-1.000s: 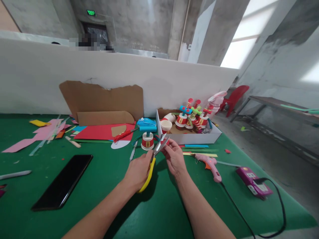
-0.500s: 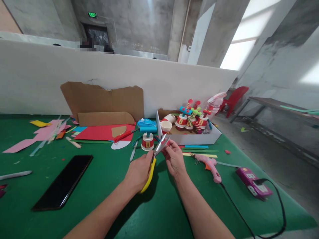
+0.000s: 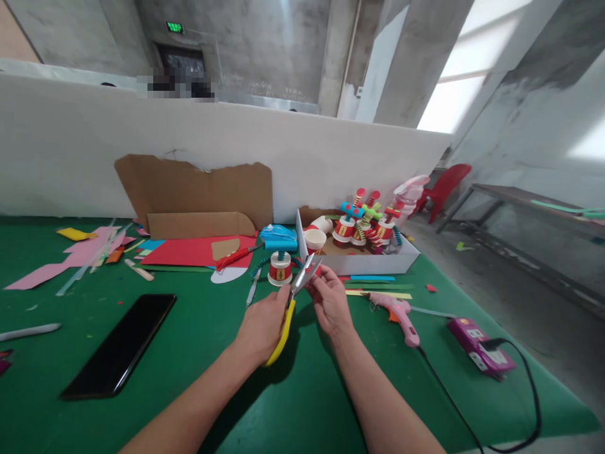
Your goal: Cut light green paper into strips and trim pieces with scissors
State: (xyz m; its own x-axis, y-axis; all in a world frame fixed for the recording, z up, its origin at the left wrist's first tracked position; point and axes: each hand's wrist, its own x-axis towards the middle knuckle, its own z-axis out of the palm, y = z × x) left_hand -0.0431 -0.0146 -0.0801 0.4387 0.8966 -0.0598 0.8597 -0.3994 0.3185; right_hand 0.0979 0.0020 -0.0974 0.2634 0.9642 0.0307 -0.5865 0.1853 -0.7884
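Yellow-handled scissors (image 3: 285,337) are gripped in my left hand (image 3: 263,325), their blades parted and pointing up and away. Between the fingertips of my right hand (image 3: 329,301) is a small piece of red paper (image 3: 314,270), close against the blades. Whether the blades touch the paper's edge I cannot make out. Just beyond my left hand stands a paper-cup figure (image 3: 280,270) with a red band, a blue top and coiled green arms. My fingers partly cover the red paper.
A white box (image 3: 363,263) holds several cup figures. To the right lie a pink glue gun (image 3: 401,315) and a purple power strip (image 3: 482,347) with a trailing cord. A black phone (image 3: 123,345), red paper sheet (image 3: 177,252) and craft knife (image 3: 235,257) lie left.
Hardly anything differs. Both hands, the scissors and the red paper stay in nearly the same place, and the blades remain parted.
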